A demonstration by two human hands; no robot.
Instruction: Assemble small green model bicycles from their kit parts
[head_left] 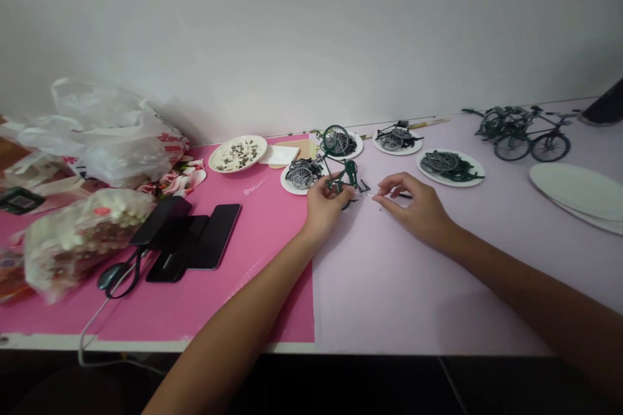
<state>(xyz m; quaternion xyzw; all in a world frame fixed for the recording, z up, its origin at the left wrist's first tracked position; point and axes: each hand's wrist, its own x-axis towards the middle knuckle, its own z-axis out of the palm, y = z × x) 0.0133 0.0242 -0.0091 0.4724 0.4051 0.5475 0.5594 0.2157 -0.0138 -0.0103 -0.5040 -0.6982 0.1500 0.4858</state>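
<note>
One green toy bicycle (349,173) tilts in the left hand (325,204), whose thumb and fingers close on its lower part, beside a plate (287,186) of grey parts (302,175). The right hand (411,207), just apart, pinches a thin pale piece (370,195) between thumb and fingertip; whether its other curled fingers hold anything, I cannot tell.

You had dim, diffuse light, w/ near-black below the front edge of the surface (384,301) & dark lower corners. Soft shadows fell under your forearms (272,282). Plates (579,188) nr the surface's R edge looked stretched; fine detail btwn your hands (327,209) was blurry.
</note>
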